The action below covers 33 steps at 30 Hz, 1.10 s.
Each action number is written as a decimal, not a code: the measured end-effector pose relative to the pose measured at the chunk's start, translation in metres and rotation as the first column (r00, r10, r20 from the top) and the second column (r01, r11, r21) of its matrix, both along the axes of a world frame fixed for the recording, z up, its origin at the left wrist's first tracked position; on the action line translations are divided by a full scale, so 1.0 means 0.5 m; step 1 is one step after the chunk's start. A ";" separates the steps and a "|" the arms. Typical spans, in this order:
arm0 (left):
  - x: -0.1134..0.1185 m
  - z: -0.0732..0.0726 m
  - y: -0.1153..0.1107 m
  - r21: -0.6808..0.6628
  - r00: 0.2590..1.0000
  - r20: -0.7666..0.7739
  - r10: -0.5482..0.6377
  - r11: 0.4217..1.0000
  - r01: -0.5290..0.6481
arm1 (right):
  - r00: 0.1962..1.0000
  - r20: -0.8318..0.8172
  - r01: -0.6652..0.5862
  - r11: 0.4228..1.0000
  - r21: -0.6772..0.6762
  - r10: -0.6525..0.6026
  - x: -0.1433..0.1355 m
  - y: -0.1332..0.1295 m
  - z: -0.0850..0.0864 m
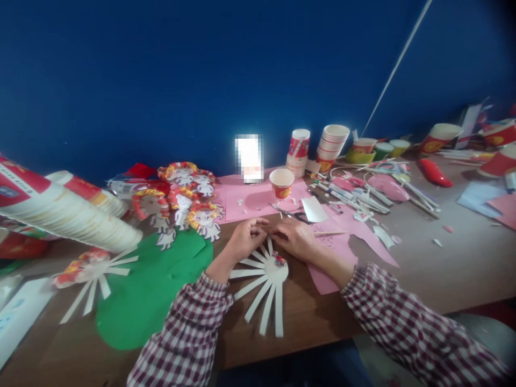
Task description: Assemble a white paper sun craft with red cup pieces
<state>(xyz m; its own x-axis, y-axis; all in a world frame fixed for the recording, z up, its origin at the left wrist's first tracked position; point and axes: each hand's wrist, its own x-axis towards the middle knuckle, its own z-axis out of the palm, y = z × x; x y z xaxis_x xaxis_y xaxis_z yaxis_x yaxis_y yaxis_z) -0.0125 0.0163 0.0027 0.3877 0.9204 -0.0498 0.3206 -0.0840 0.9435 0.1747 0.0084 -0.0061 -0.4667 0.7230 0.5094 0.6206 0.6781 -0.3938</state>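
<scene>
A paper cup cut into strips (274,273) lies fanned out on the table like rays, with its round base in the middle and a small curled red-patterned strip on it. At its far edge, my left hand (249,237) and my right hand (295,236) meet with fingers pinched together on a strip of this cup. The fingertips largely hide that strip. Just beyond my hands lie scissors (300,216) and a white paper piece (314,209). Left of the cup is a green paper shape (149,301).
Stacked paper cups (80,215) lean at the left beside another strip-cut cup (97,269). Several lion-like paper figures (185,204) lie behind the green paper. A single cup (281,184) stands on pink paper (250,201). Pens (350,196) and scraps lie at right.
</scene>
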 end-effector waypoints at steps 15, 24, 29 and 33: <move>-0.003 -0.005 0.001 0.013 0.999 0.038 0.007 1.000 -0.008 | 0.999 -0.021 -0.042 0.999 -0.035 0.041 0.000 0.004 -0.006; -0.004 -0.007 0.003 0.016 1.000 0.026 0.011 1.000 -0.011 | 0.999 -0.025 -0.039 0.999 -0.027 0.038 -0.001 0.003 -0.008; -0.003 -0.014 0.004 0.001 0.999 0.052 0.007 1.000 -0.007 | 0.999 -0.038 -0.030 1.000 0.003 0.030 -0.001 0.000 -0.002; -0.003 -0.020 0.005 -0.006 0.998 0.056 -0.009 1.000 0.010 | 1.000 -0.024 -0.019 1.000 0.009 0.019 0.000 -0.002 0.002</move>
<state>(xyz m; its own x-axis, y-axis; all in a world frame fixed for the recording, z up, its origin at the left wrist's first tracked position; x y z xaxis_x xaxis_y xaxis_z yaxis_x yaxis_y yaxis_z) -0.0143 0.0187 -0.0074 0.3989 0.9164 -0.0330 0.2662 -0.0813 0.9605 0.1745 0.0076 -0.0051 -0.4678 0.7096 0.5269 0.5977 0.6932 -0.4028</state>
